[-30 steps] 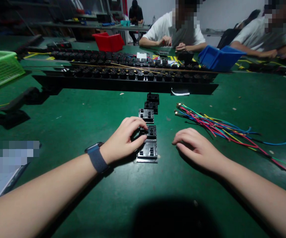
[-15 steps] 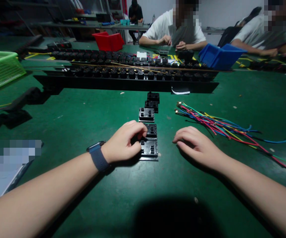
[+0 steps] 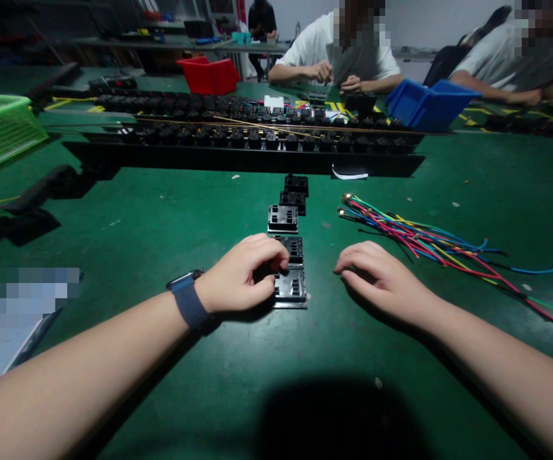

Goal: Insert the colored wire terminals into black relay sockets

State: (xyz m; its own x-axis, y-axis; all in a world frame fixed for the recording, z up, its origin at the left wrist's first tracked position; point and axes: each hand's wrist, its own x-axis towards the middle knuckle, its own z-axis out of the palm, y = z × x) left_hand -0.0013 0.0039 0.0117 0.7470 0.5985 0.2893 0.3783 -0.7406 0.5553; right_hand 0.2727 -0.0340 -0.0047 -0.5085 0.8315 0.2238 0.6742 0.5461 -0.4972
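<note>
Several black plastic slotted housings stand in a line running away from me on the green tabletop. My left hand, with a dark watch on its wrist, is at the left side of the two nearest ones. Its fingers are curled, the thumb apart from them. The thumb tip overlaps the left edge of the nearest housing; whether it touches cannot be made out. The index finger partly covers the second housing. To the right, my right hand rests on the table, loosely bent and holding nothing. Beyond it lies a bundle of coloured wires.
A long black rack of parts spans the table behind the housings. A red bin, a blue bin and a green basket stand around it. Papers lie at left. Co-workers in white shirts sit opposite.
My left hand has shifted slightly right along the nearest housings. My right hand stays in place. The view has tipped a little; a co-worker's hand opposite has risen slightly.
</note>
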